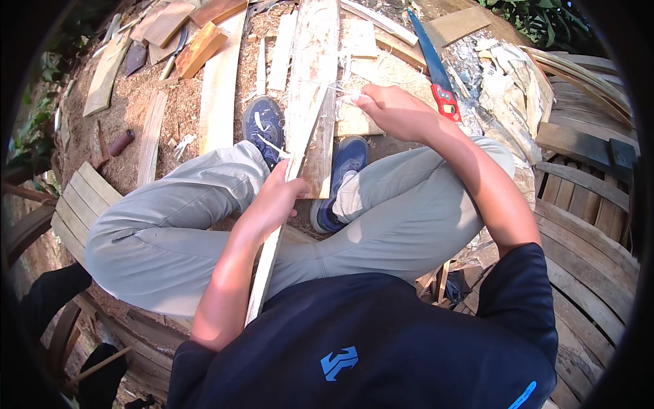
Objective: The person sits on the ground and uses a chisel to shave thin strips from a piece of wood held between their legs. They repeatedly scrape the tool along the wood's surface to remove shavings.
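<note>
Left hand [274,202] grips the strip [304,136], likely steadying it against the board [315,51]; right hand [394,111] curls, its hold unclear.

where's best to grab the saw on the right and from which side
Best taken by its red handle, probably coming from the near side with the right hand, the closer of the two. The saw lies with that handle toward the person and its blade pointing away, and the handle has an opening fingers could likely pass through.
</note>
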The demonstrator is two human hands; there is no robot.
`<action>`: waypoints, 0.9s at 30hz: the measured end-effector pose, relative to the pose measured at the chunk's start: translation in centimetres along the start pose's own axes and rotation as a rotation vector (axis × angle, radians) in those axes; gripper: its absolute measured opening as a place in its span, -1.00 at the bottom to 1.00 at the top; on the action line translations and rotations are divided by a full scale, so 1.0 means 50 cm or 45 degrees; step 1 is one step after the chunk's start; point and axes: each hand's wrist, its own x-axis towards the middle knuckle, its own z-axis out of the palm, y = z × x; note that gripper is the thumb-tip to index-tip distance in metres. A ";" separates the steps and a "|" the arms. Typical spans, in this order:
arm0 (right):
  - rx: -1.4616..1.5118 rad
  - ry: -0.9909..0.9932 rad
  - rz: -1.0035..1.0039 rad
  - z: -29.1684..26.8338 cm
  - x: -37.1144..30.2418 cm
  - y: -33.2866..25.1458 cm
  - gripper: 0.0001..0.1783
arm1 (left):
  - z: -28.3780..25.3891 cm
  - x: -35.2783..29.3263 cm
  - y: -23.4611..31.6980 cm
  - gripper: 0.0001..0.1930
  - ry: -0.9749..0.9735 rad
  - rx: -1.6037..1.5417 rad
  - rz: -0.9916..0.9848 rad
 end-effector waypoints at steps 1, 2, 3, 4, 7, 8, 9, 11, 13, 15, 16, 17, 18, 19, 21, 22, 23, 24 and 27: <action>-0.014 -0.140 -0.003 -0.010 -0.010 -0.016 -0.46 | -0.001 0.001 -0.003 -0.48 0.016 -0.014 -0.009; -0.029 -0.281 -0.009 -0.011 -0.015 -0.027 -0.43 | -0.003 0.000 -0.005 -0.49 0.034 -0.029 -0.019; -0.078 -0.356 0.080 -0.002 -0.020 -0.033 -0.43 | -0.006 0.001 -0.004 -0.49 0.017 -0.023 -0.018; -0.093 -0.333 0.068 0.012 -0.020 -0.028 -0.44 | -0.010 0.001 -0.003 -0.49 0.000 -0.017 -0.018; -0.173 -0.203 -0.028 0.074 -0.017 -0.006 -0.48 | -0.020 0.007 -0.012 -0.46 0.010 -0.043 -0.063; -0.228 -0.113 -0.097 0.092 -0.011 -0.005 -0.49 | -0.023 0.008 -0.012 -0.45 0.020 -0.053 -0.080; -0.287 -0.018 -0.161 0.106 -0.001 0.004 -0.50 | -0.027 0.003 0.000 -0.40 -0.002 -0.102 -0.073; -0.282 0.116 -0.008 0.141 0.056 0.048 -0.51 | -0.011 0.000 0.006 -0.38 0.034 0.005 -0.065; -0.333 0.128 0.025 0.114 0.087 0.059 -0.54 | -0.010 0.001 0.007 -0.34 0.034 0.055 -0.067; -0.326 0.173 -0.006 0.119 0.090 0.057 -0.56 | -0.015 0.004 0.001 -0.31 0.026 0.036 -0.073; -0.328 0.193 -0.021 0.118 0.089 0.055 -0.57 | -0.016 0.007 0.000 -0.30 0.020 0.021 -0.074; -0.289 0.182 -0.008 0.119 0.079 0.055 -0.60 | -0.019 0.011 0.002 -0.30 0.019 0.033 -0.074; -0.323 0.191 0.017 0.125 0.080 0.058 -0.63 | -0.018 0.013 0.002 -0.29 0.014 0.043 -0.077; -0.359 0.197 0.048 0.136 0.087 0.070 -0.67 | -0.013 0.013 0.002 -0.28 0.004 0.052 -0.080; -0.574 0.236 0.342 0.151 0.114 0.139 -0.78 | 0.004 0.007 0.007 -0.27 0.017 0.074 -0.075; -0.528 0.227 0.345 0.137 0.119 0.146 -0.76 | 0.004 0.004 0.012 -0.27 0.036 0.081 -0.060; -0.482 0.219 0.348 0.123 0.122 0.153 -0.75 | 0.008 -0.002 0.015 -0.26 0.002 0.082 -0.047; -0.433 0.202 0.343 0.115 0.125 0.146 -0.74 | 0.001 -0.002 0.008 -0.26 -0.002 0.073 -0.052; -0.162 0.174 0.311 0.065 0.088 0.070 -0.59 | -0.002 -0.003 0.005 -0.27 0.011 0.030 -0.043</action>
